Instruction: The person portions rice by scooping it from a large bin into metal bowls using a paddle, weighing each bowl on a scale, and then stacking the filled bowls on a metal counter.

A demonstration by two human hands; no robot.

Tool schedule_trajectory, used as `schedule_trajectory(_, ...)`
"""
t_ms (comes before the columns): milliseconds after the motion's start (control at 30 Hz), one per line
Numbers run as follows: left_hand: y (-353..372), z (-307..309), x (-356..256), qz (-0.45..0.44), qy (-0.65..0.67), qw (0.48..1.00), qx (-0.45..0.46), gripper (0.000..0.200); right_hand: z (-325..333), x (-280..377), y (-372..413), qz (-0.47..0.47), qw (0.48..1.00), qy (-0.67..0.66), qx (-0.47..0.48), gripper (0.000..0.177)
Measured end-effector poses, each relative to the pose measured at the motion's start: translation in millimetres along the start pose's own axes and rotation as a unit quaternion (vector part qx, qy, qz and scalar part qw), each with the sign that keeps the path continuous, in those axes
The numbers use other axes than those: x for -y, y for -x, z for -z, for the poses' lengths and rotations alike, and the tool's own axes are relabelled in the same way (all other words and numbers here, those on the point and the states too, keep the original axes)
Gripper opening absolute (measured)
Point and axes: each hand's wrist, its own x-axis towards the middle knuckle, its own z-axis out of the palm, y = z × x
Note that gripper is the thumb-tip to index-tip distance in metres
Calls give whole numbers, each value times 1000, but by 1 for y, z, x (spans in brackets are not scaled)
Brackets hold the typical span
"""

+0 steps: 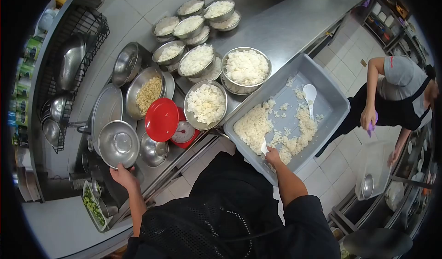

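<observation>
My left hand [123, 176] grips the rim of an empty steel bowl [118, 144], held out at the left near the counter's front. My right hand [273, 156] is closed on a white rice paddle [264, 146], its blade against the cooked rice [254, 126] in a grey plastic tub [338, 104]. A second white paddle [310, 96] lies in the tub's far part. Between my hands stands a red kitchen scale [184, 132] with a red pan [160, 119]. Beside it is a steel bowl filled with rice [206, 103].
Several rice-filled bowls [197, 60] are stacked on the steel counter [281, 17]. A bowl of brown chopped food [148, 95] stands behind the scale. On the right, a person in a grey shirt [403, 81] holds something purple near a clear plastic bin [375, 169].
</observation>
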Motion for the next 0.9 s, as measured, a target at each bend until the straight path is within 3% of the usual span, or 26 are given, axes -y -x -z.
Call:
schedule_trajectory(33,10,-10,-10,8,30,999,25,23,6,12,10,0,1000,-5,-6,53)
schedule_trajectory(100,42,-34,-29,-10,53,996,75,23,19,35,32,-93,985,-134,64,53)
schedule_trajectory(233,109,-72,-47,-118,24,963,241,22,26,36,45,-77,965,-229,103,53)
schedule_trajectory(300,147,-93,-51,-118,24,944,306,16,31,50,44,-20,964,-252,77,54)
schedule_trajectory(367,174,-110,-41,-32,27,918,394,2,48,64,53,-14,960,-275,50,55)
schedule_trajectory(500,207,-152,18,32,-72,845,528,19,88,76,63,53,980,-178,-68,51)
schedule_trajectory(600,232,-186,51,-126,-180,804,553,18,119,74,77,131,970,15,-206,48)
schedule_trajectory(633,240,-199,57,-122,-172,802,559,18,127,84,95,128,968,21,-213,48)
schedule_trajectory(700,254,-226,67,71,-198,779,591,15,133,114,130,199,902,182,-337,44)
schedule_trajectory(733,262,-240,74,73,-194,776,596,15,131,132,147,217,885,191,-366,43)
schedule_trajectory(800,279,-259,88,167,-177,742,625,12,120,154,172,210,884,248,-337,43)
schedule_trajectory(833,286,-265,90,171,-174,740,627,12,114,158,179,206,880,299,-305,43)
schedule_trajectory(900,297,-272,94,255,-117,726,628,13,98,165,189,229,861,314,-328,44)
